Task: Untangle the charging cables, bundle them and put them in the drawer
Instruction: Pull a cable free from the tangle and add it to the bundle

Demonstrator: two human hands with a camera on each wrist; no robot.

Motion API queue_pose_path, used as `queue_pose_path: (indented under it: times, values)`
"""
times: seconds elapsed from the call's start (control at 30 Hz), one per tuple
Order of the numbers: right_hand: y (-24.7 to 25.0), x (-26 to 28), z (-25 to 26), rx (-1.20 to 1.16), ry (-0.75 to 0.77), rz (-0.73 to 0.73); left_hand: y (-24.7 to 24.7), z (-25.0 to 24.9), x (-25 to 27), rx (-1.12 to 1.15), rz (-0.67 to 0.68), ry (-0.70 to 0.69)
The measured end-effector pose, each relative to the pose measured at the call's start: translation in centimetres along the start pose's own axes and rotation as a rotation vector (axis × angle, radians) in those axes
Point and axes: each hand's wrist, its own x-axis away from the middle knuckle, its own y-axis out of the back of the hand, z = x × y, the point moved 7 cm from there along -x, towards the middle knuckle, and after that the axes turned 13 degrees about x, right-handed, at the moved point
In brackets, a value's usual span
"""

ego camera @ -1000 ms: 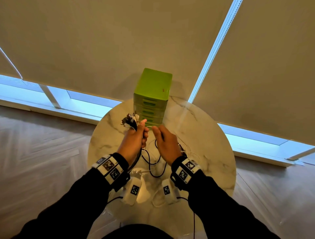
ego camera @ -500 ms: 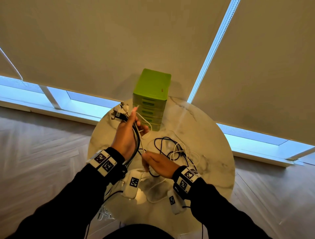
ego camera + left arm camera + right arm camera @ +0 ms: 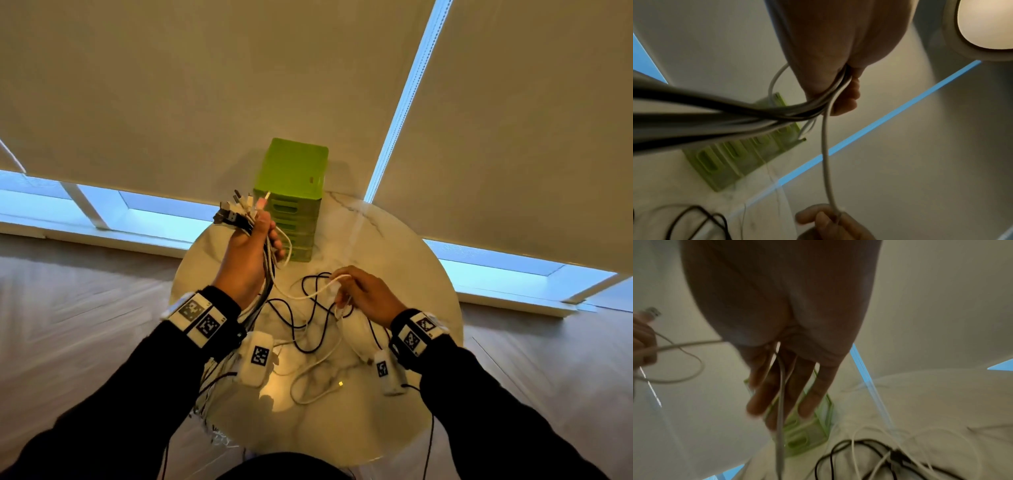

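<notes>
Blurring hides the right hand's (image 3: 368,296) exact grip; a white cable (image 3: 308,295) runs through its fingers. Raised left hand (image 3: 248,255) clenches the cable bundle (image 3: 239,214). Green drawer unit (image 3: 291,192) stands closed, contents unseen.

Drawer unit (image 3: 291,192) bright lime green, darker green handle slots. Worktop (image 3: 404,246) white marble, thin grey veins, warm yellow glare patch. Cables (image 3: 308,322): mix of black and white; one white cable (image 3: 301,296) between both hands. One plug (image 3: 263,202) pinkish, others black or white with silver tips. Sleeves (image 3: 496,411) black. Wristbands (image 3: 198,317) white with black square-code markers. Blinds (image 3: 205,85) plain beige. Floor (image 3: 68,325) pale wood, herringbone pattern.
</notes>
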Motion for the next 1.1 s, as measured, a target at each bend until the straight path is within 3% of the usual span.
queue_pose_path:
  times: [0.13, 0.2, 0.33, 0.5, 0.57, 0.7, 0.77, 0.83, 1.0, 1.03, 1.1]
  values:
    - [-0.8, 3.7, 0.0, 0.238, -0.032, 0.461, -4.2, 4.0, 1.4, -0.027, 0.074, 0.093]
    - [-0.9, 6.4, 0.4, 0.320, -0.037, 0.558, -6.8, 6.2, 2.2, -0.039, 0.160, 0.134]
    - [0.4, 10.0, 2.0, 0.321, -0.071, 0.446, -12.3, 10.1, 4.7, -0.086, 0.329, 0.238]
    - [3.3, 13.9, 1.1, 0.289, -0.113, 0.199, -16.7, 13.0, 6.3, -0.295, 0.530, 0.212]
    - [5.0, 16.0, -0.6, 0.269, -0.204, 0.065, -17.3, 13.5, 5.7, -0.394, 0.531, 0.172]
    - [8.7, 21.3, -5.7, 0.050, -0.435, -0.365, -17.9, 14.7, 4.4, -0.534, 0.556, 0.114]
    - [9.4, 23.6, -8.9, -0.033, -0.581, -0.451, -18.0, 15.3, 4.5, -0.510, 0.553, 0.162]
    - [8.7, 25.6, -12.4, -0.028, -0.736, -0.384, -17.9, 16.3, 5.0, -0.376, 0.503, 0.306]
    - [3.0, 30.4, -20.5, 0.113, -1.067, -0.011, -18.5, 17.4, 7.4, -0.060, 0.530, 0.580]
    - [2.4, 30.5, -20.7, 0.201, -1.074, 0.037, -18.6, 17.7, 7.8, -0.036, 0.539, 0.609]
    - [2.0, 28.8, -18.7, 0.262, -0.959, -0.028, -18.8, 18.4, 8.8, -0.012, 0.566, 0.661]
